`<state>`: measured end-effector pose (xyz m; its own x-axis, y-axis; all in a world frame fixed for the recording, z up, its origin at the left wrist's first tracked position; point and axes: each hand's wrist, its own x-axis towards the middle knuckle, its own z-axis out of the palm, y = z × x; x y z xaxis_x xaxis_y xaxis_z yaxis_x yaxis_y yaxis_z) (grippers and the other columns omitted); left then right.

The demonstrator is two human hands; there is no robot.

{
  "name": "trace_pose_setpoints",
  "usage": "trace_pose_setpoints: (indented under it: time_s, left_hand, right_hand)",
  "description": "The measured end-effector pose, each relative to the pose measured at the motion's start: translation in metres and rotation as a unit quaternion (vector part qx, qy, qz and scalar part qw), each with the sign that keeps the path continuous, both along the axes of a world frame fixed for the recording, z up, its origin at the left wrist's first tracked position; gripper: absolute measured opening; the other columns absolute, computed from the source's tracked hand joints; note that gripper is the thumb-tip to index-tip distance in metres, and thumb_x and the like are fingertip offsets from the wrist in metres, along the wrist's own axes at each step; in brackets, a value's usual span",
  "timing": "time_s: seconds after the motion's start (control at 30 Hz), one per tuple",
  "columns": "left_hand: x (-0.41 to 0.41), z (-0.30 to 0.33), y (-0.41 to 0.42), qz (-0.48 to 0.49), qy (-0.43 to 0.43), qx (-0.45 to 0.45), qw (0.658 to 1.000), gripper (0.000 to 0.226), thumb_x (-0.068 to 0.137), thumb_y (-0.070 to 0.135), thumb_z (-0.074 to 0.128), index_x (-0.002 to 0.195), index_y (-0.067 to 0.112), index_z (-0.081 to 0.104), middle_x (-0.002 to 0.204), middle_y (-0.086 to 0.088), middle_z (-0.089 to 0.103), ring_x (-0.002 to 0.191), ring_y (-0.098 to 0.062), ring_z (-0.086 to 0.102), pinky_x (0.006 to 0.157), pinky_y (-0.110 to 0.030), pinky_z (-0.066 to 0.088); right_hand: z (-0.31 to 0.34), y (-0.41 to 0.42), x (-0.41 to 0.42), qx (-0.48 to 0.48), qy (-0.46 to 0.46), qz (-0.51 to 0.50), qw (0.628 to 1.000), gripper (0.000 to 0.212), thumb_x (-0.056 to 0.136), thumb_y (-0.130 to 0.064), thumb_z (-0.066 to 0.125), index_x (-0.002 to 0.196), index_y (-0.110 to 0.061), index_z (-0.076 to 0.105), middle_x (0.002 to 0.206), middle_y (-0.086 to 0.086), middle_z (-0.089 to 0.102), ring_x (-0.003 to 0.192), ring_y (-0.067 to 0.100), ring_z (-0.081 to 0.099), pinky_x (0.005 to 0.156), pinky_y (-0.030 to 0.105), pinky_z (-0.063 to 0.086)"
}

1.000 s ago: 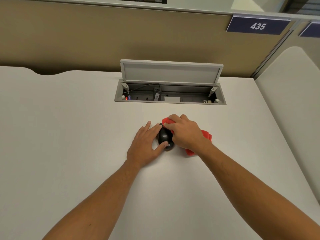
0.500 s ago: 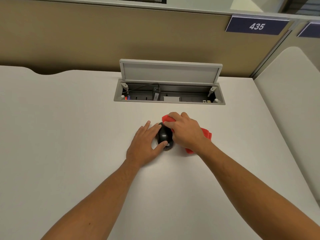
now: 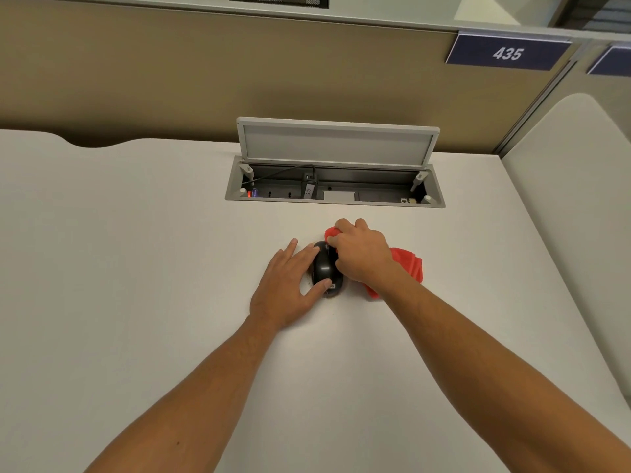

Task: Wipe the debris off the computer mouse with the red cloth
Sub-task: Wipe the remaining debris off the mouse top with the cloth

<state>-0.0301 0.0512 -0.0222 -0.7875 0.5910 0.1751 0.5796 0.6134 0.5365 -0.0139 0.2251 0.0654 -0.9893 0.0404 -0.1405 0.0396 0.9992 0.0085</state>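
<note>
A black computer mouse (image 3: 323,266) lies on the white desk (image 3: 136,268) with a small label near its rear end. My left hand (image 3: 286,288) grips it from the left, fingers along its side and thumb at its rear. My right hand (image 3: 362,254) is shut on the red cloth (image 3: 408,264) and presses it against the mouse's right front side. Part of the cloth sticks out past my knuckles and part trails behind my wrist. Faint brownish specks lie on the desk around the mouse.
Behind the mouse an open cable hatch (image 3: 336,196) is sunk into the desk, its lid (image 3: 336,145) raised, with plugs and sockets inside. A tan partition (image 3: 205,70) carries a sign reading 435 (image 3: 507,52). A white side panel (image 3: 580,199) bounds the right.
My right hand with the cloth has slid a little forward along the mouse's right side. My left hand and the mouse have stayed in place.
</note>
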Motion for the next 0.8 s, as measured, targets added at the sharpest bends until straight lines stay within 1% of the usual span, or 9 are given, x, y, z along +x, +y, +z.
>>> trace_pose_setpoints:
  time_s: [0.13, 0.23, 0.33, 0.43, 0.53, 0.63, 0.7, 0.8]
  left_hand:
    - [-0.001, -0.001, 0.0, 0.001, 0.002, 0.0, 1.0, 0.067, 0.092, 0.066, 0.045, 0.148, 0.03, 0.036, 0.154, 0.012, 0.039, 0.151, -0.014, 0.016, 0.122, -0.037, 0.017]
    - [-0.001, -0.001, 0.001, -0.002, -0.003, 0.0, 1.0, 0.068, 0.092, 0.066, 0.045, 0.149, 0.031, 0.034, 0.155, 0.013, 0.038, 0.151, -0.013, 0.014, 0.122, -0.036, 0.016]
    - [0.0, -0.001, 0.0, -0.003, -0.008, -0.001, 1.0, 0.068, 0.093, 0.067, 0.044, 0.15, 0.032, 0.033, 0.155, 0.013, 0.037, 0.151, -0.012, 0.013, 0.122, -0.035, 0.013]
    - [0.0, -0.001, 0.0, -0.001, 0.0, -0.005, 1.0, 0.067, 0.093, 0.066, 0.043, 0.149, 0.031, 0.034, 0.155, 0.012, 0.038, 0.15, -0.013, 0.015, 0.122, -0.035, 0.015]
    - [0.0, -0.001, 0.001, 0.001, -0.001, -0.005, 1.0, 0.068, 0.092, 0.067, 0.042, 0.149, 0.031, 0.034, 0.155, 0.011, 0.039, 0.15, -0.013, 0.015, 0.121, -0.034, 0.013]
    - [0.0, -0.001, 0.001, -0.002, -0.004, -0.006, 1.0, 0.07, 0.091, 0.068, 0.042, 0.149, 0.031, 0.034, 0.155, 0.01, 0.039, 0.151, -0.014, 0.015, 0.122, -0.037, 0.015]
    - [0.0, 0.0, 0.001, -0.002, -0.006, -0.003, 1.0, 0.07, 0.092, 0.068, 0.042, 0.15, 0.031, 0.033, 0.155, 0.011, 0.038, 0.151, -0.013, 0.014, 0.122, -0.036, 0.015]
    - [0.0, 0.001, 0.001, -0.003, -0.009, -0.003, 1.0, 0.07, 0.092, 0.068, 0.042, 0.151, 0.031, 0.032, 0.156, 0.012, 0.036, 0.151, -0.012, 0.013, 0.122, -0.034, 0.012]
  right_hand:
    - [-0.001, 0.004, 0.007, -0.03, 0.033, -0.022, 0.999, 0.039, 0.087, -0.025, 0.059, 0.126, -0.023, 0.058, 0.135, 0.002, 0.048, 0.112, 0.025, 0.046, 0.072, 0.03, 0.038]
    - [0.0, 0.002, 0.013, -0.052, 0.032, 0.02, 0.998, 0.043, 0.086, -0.024, 0.059, 0.128, -0.028, 0.056, 0.138, 0.0, 0.046, 0.112, 0.025, 0.046, 0.072, 0.03, 0.038]
    - [-0.001, 0.001, 0.02, -0.034, 0.024, 0.057, 0.997, 0.043, 0.087, -0.028, 0.059, 0.13, -0.028, 0.056, 0.139, 0.001, 0.045, 0.111, 0.025, 0.046, 0.071, 0.03, 0.04]
    - [0.0, 0.007, 0.025, -0.009, 0.022, 0.057, 0.998, 0.042, 0.092, -0.031, 0.056, 0.133, -0.027, 0.053, 0.141, 0.002, 0.043, 0.114, 0.026, 0.045, 0.077, 0.033, 0.045]
    - [0.002, 0.016, 0.028, 0.015, 0.017, 0.049, 0.999, 0.034, 0.094, -0.032, 0.052, 0.126, -0.024, 0.058, 0.137, 0.002, 0.046, 0.112, 0.024, 0.045, 0.079, 0.033, 0.046]
    - [0.003, 0.02, 0.03, 0.006, 0.046, 0.031, 0.998, 0.034, 0.092, -0.03, 0.054, 0.125, -0.023, 0.059, 0.138, 0.003, 0.047, 0.113, 0.026, 0.046, 0.079, 0.033, 0.046]
    - [0.003, 0.016, 0.028, -0.01, 0.063, 0.041, 0.997, 0.037, 0.091, -0.031, 0.056, 0.128, -0.025, 0.058, 0.141, 0.003, 0.046, 0.113, 0.026, 0.047, 0.08, 0.033, 0.047]
    - [-0.003, 0.007, 0.025, -0.03, 0.034, 0.075, 0.996, 0.041, 0.09, -0.032, 0.059, 0.13, -0.029, 0.057, 0.142, 0.001, 0.045, 0.112, 0.025, 0.046, 0.079, 0.032, 0.045]
